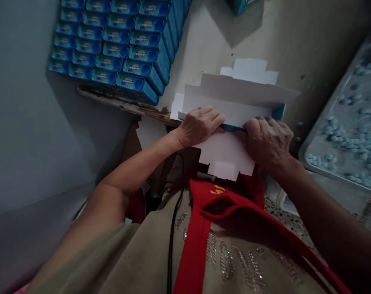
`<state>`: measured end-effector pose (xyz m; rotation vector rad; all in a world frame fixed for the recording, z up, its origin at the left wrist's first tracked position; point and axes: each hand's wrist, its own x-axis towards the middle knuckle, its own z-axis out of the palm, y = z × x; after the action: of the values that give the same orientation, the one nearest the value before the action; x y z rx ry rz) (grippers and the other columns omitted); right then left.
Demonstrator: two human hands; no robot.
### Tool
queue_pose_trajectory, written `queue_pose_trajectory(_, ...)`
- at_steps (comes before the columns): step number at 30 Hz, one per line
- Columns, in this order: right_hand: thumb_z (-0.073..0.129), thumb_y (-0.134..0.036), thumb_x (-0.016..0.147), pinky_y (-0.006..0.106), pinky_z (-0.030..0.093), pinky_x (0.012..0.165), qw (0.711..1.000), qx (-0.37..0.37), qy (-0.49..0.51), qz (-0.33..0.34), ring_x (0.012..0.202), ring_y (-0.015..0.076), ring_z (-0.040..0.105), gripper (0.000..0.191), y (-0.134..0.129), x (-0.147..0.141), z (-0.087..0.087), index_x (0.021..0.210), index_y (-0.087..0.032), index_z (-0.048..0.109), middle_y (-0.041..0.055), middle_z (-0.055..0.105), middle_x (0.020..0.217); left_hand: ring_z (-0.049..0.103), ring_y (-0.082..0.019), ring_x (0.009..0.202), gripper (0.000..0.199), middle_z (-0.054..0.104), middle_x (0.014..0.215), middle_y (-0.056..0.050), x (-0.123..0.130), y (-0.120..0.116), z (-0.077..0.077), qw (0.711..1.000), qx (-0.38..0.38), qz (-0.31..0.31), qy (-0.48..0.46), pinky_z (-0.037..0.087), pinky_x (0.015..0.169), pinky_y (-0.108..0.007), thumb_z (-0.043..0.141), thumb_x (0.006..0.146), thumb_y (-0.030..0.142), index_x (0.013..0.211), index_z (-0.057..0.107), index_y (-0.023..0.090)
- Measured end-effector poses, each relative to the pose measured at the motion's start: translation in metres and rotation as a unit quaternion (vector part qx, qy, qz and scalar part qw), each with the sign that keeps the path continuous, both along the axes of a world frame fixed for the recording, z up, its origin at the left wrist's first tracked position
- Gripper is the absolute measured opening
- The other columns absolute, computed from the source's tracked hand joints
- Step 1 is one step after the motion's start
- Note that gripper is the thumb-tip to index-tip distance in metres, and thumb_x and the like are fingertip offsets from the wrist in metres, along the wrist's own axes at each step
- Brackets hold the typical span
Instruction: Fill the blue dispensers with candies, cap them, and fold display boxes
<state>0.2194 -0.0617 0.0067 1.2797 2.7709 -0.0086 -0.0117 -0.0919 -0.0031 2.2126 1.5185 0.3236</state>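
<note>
A partly folded cardboard box (234, 92), white inside and blue outside, lies at the table's edge with its flaps spread. My left hand (202, 123) grips its near wall left of the middle, fingers curled over the blue fold. On the right part of that same fold, my right hand (268, 141) is closed, knuckles up. Between the hands a strip of blue shows. A white flap with cut tabs hangs below the fold toward my body. The fingertips of both hands are hidden behind the card.
Stacked blue packs (118, 49) stand at the upper left beside the worn table edge (121, 105). A metal tray (341, 122) with pale blue-white pieces lies at the right. Part of another blue box (242, 6) shows at the top. Below the table is a brown carton (130, 143).
</note>
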Motion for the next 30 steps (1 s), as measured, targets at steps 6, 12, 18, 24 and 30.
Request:
queue_pose_trajectory(6, 0.042, -0.039, 0.110, 0.034, 0.029, 0.067, 0.996, -0.016, 0.019, 0.081, 0.081, 0.0230, 0.059, 0.033, 0.008, 0.010, 0.005, 0.104, -0.018, 0.066, 0.0141, 0.072, 0.097, 0.060, -0.029, 0.112, 0.018, 0.068, 0.112, -0.012, 0.002, -0.009, 0.001, 0.993, 0.085, -0.013, 0.075, 0.047, 0.093, -0.039, 0.056, 0.104, 0.029, 0.113, 0.067, 0.018)
queue_pose_trajectory(12, 0.040, -0.041, 0.108, 0.034, 0.026, 0.064, 0.997, -0.010, 0.038, 0.071, 0.080, 0.0258, 0.060, 0.033, 0.010, 0.014, -0.007, 0.105, -0.020, 0.065, 0.0130, 0.072, 0.096, 0.059, -0.030, 0.118, 0.024, 0.068, 0.118, -0.013, 0.003, -0.010, 0.000, 0.985, 0.099, 0.017, 0.142, 0.047, 0.093, -0.040, 0.055, 0.104, 0.027, 0.123, 0.065, 0.019)
queue_pose_trajectory(18, 0.050, -0.036, 0.106, 0.035, 0.029, 0.068, 0.989, -0.038, -0.021, 0.142, 0.078, 0.0245, 0.061, 0.023, 0.027, 0.013, 0.010, 0.110, -0.021, 0.067, 0.0107, 0.074, 0.098, 0.067, -0.027, 0.110, 0.020, 0.073, 0.113, -0.009, 0.013, -0.011, 0.013, 0.990, 0.052, 0.055, 0.117, 0.048, 0.087, -0.034, 0.069, 0.096, 0.028, 0.115, 0.071, 0.022)
queue_pose_trajectory(24, 0.046, -0.006, 0.101, 0.039, 0.035, 0.092, 0.969, 0.068, -0.021, 0.237, 0.093, 0.0203, 0.060, 0.031, 0.043, 0.028, 0.038, 0.108, -0.022, 0.071, 0.0059, 0.075, 0.097, 0.071, -0.018, 0.092, 0.026, 0.076, 0.093, 0.000, -0.014, -0.009, 0.058, 0.995, 0.065, 0.076, -0.023, 0.052, 0.085, -0.031, 0.070, 0.095, 0.029, 0.121, 0.072, 0.027)
queue_pose_trajectory(30, 0.048, -0.005, 0.097, 0.039, 0.041, 0.092, 0.973, 0.066, 0.015, 0.222, 0.090, 0.0223, 0.061, 0.030, 0.079, 0.034, 0.020, 0.102, -0.020, 0.072, 0.0075, 0.074, 0.093, 0.065, -0.023, 0.111, 0.022, 0.074, 0.114, -0.004, -0.052, 0.047, 0.076, 0.983, 0.166, 0.061, 0.045, 0.052, 0.103, -0.042, 0.064, 0.096, 0.018, 0.113, 0.073, 0.028)
